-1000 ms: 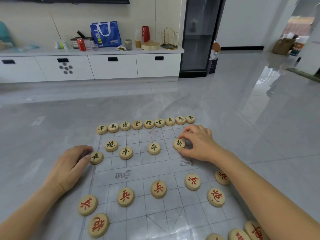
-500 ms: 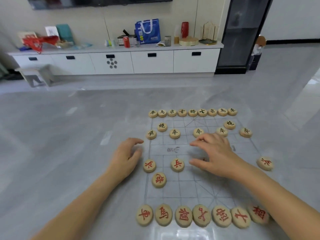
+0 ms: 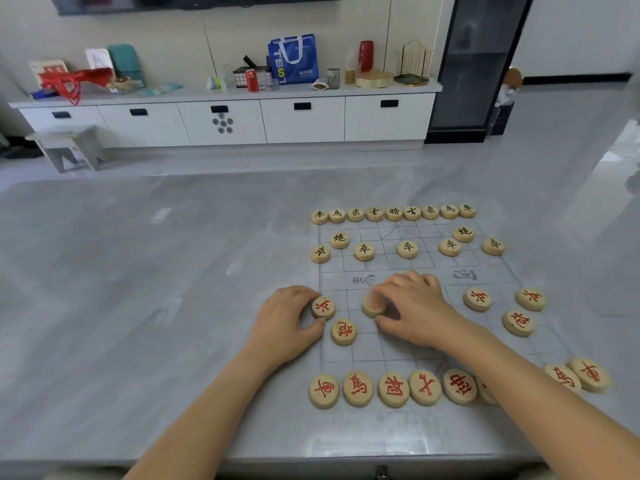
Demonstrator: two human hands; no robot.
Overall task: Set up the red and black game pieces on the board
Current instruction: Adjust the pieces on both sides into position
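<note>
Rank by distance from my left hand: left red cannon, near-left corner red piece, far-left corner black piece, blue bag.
From the left hand, gripping a red soldier:
1. Left red cannon, just right of it.
2. Near-left corner red piece, toward me.
3. Far-left corner black piece, across the board.
4. Blue bag, on the cabinet.

Bright, even daylight; soft edges, wide-angle warp.

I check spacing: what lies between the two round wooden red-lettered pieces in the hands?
Head view: only bare transparent gridded board separates the left piece from the right piece.
</note>
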